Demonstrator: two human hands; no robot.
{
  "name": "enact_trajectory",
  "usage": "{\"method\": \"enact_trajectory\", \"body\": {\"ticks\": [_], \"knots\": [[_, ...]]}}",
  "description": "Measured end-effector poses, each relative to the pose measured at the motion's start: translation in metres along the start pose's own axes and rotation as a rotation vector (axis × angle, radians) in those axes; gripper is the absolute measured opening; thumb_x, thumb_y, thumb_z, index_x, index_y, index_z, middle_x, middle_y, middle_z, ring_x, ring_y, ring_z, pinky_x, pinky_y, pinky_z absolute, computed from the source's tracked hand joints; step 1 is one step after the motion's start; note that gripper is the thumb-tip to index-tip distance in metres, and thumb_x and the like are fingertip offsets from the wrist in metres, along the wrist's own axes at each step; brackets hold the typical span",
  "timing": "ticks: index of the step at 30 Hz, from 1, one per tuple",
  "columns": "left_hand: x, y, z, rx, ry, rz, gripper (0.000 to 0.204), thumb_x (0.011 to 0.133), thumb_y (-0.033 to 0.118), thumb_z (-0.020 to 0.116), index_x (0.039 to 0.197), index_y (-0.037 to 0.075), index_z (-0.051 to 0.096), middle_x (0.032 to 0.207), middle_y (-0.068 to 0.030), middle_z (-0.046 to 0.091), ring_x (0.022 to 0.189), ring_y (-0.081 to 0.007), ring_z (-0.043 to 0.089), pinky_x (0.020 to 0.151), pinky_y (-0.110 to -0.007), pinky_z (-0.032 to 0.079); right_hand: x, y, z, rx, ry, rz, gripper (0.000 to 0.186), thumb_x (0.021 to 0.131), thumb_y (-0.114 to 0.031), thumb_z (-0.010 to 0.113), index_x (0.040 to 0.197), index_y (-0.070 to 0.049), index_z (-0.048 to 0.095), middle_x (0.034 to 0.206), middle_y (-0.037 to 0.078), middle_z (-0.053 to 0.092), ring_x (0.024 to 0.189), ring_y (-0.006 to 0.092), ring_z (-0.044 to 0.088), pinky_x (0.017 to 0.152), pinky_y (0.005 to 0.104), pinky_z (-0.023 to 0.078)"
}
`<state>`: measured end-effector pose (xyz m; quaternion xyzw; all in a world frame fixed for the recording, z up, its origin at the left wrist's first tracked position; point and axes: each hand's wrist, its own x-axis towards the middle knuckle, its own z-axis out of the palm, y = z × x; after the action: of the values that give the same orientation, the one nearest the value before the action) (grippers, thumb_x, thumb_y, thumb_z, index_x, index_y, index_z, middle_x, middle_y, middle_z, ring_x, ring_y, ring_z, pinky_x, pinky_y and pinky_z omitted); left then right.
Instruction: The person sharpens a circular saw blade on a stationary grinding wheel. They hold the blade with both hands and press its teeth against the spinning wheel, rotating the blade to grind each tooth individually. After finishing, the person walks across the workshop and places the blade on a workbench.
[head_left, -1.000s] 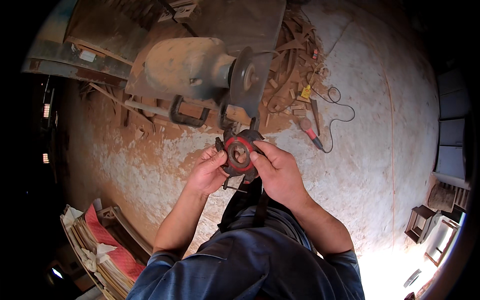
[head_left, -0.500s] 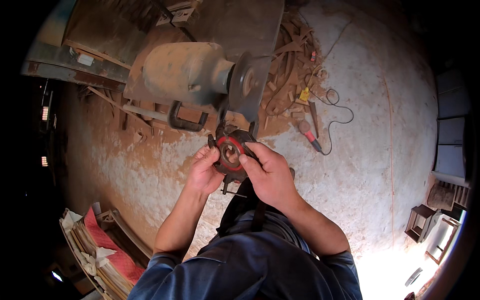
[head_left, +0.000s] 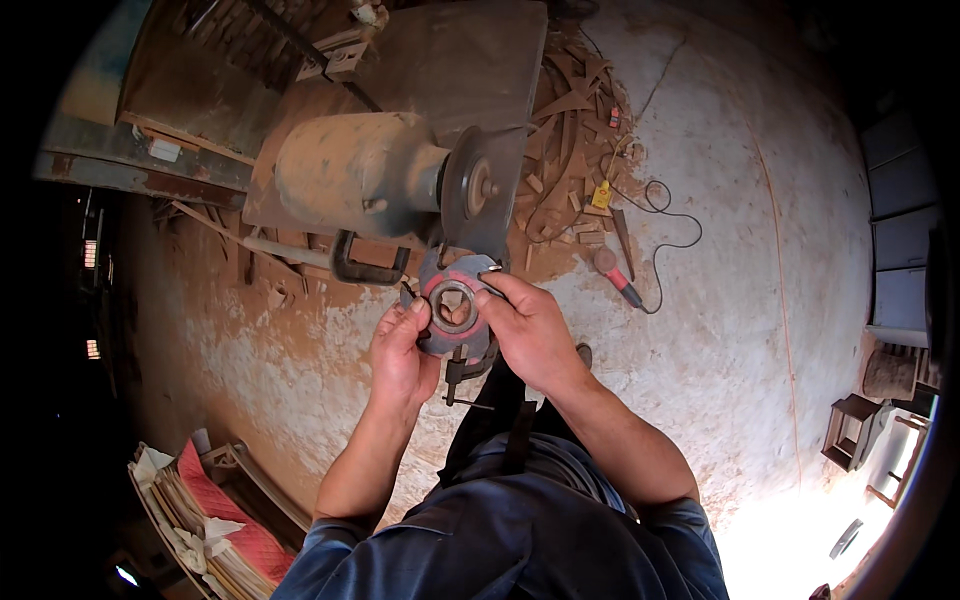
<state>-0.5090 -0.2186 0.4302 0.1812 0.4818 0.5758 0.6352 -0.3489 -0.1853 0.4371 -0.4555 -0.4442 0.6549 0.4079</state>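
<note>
Held out in front of me is a round, dark metal cutter head (head_left: 440,345) with a red band, a wide bore and tips jutting from its rim. My left hand (head_left: 402,350) grips its left edge, thumb on the face. My right hand (head_left: 530,330) pinches its right edge, thumb beside the bore; some fingertips show through the hole. Just below the cutter head is a small clamp (head_left: 455,371) with a T-handle. Beyond my hands stands a dusty grinding machine, with a rounded motor (head_left: 350,170) and a dark grinding wheel (head_left: 462,185).
A dark C-shaped clamp (head_left: 345,262) juts from the bench's near edge. Wood offcuts (head_left: 565,130) are heaped right of the bench. On the floor lies a red angle grinder (head_left: 618,275) with its cord. Boards and red cloth (head_left: 205,495) stand at lower left.
The cutter head has tilted so its face and bore turn more toward me. Both hands still hold it. My view has shifted slightly, and the grinding machine sits a little lower in it.
</note>
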Motion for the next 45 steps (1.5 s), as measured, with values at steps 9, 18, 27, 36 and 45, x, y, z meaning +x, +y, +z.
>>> {"method": "enact_trajectory", "body": {"ticks": [9,18,27,36,45], "knots": [[-0.005,0.006,0.018,0.006,0.017,0.010,0.020,0.091,0.014,0.053,0.103,0.001,0.061,0.099,-0.0106,0.066,0.092,-0.0215,0.065,0.081,-0.037,0.052,0.006,0.008,-0.004,0.072,-0.020,0.049,0.026,0.091,-0.020,0.054,0.104,0.002,0.059,0.080,0.013,0.062,0.075,0.0164,0.057,0.071,0.0301,0.047],[-0.005,0.003,0.026,-0.011,0.054,0.021,0.021,0.091,0.013,0.053,0.106,0.000,0.060,0.102,-0.0101,0.066,0.093,-0.0200,0.065,0.085,-0.036,0.051,0.013,0.017,-0.011,0.111,-0.013,0.017,0.030,0.091,-0.021,0.053,0.106,0.004,0.060,0.084,0.014,0.064,0.079,0.0174,0.060,0.073,0.0303,0.047],[-0.005,0.001,0.035,-0.030,0.009,0.021,0.026,0.093,0.013,0.052,0.114,-0.001,0.056,0.108,-0.0100,0.064,0.099,-0.0192,0.063,0.090,-0.036,0.049,0.017,0.006,-0.019,0.025,-0.028,0.049,0.028,0.092,-0.021,0.053,0.105,0.002,0.061,0.085,0.015,0.065,0.078,0.0203,0.061,0.073,0.0307,0.047],[-0.005,0.002,0.040,-0.026,0.022,0.018,0.028,0.093,0.015,0.052,0.116,0.000,0.055,0.108,-0.0102,0.063,0.100,-0.0194,0.062,0.091,-0.036,0.049,0.020,0.005,-0.022,-0.019,-0.021,0.030,0.029,0.091,-0.023,0.053,0.102,0.002,0.062,0.084,0.016,0.064,0.078,0.0210,0.062,0.072,0.0312,0.047],[-0.005,0.001,0.036,-0.031,0.043,0.018,0.026,0.094,0.014,0.050,0.114,-0.002,0.056,0.106,-0.0117,0.064,0.098,-0.0209,0.063,0.090,-0.038,0.050,0.019,0.005,-0.018,0.015,-0.016,0.032,0.029,0.091,-0.023,0.053,0.102,0.002,0.063,0.081,0.015,0.064,0.074,0.0207,0.062,0.069,0.0318,0.047]]}}
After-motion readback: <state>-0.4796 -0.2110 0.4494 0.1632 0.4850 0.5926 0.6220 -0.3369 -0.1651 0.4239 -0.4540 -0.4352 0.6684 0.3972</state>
